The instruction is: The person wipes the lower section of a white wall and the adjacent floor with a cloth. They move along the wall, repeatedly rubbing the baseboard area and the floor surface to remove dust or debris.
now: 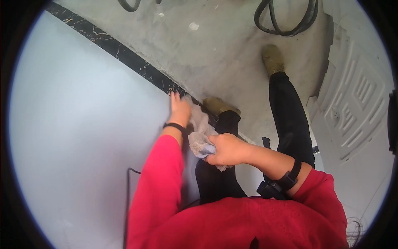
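Observation:
My left hand (pixel 180 109) reaches to the foot of a pale wall, its fingertips on the black marble-patterned skirting (pixel 124 53). Its palm and thumb are hidden. Gripped in my right hand (pixel 228 150) is a crumpled, whitish, translucent bundle (pixel 199 141) of what looks like plastic film or thin cloth. A smooth grey-blue part (pixel 207 150) shows at the bundle's end. From there the loose sheet (pixel 199 116) stretches up beside my left hand, over part of the skirting; whether the left fingers hold it is hidden.
The pale wall (pixel 93 102) fills the left side, with a thin dark cable (pixel 128 199) against it. My shoes (pixel 217 105) stand on a stained concrete floor (pixel 199 53). Black hose loops (pixel 289 31) lie ahead. At right is a white moulded panel (pixel 351 105) with slots.

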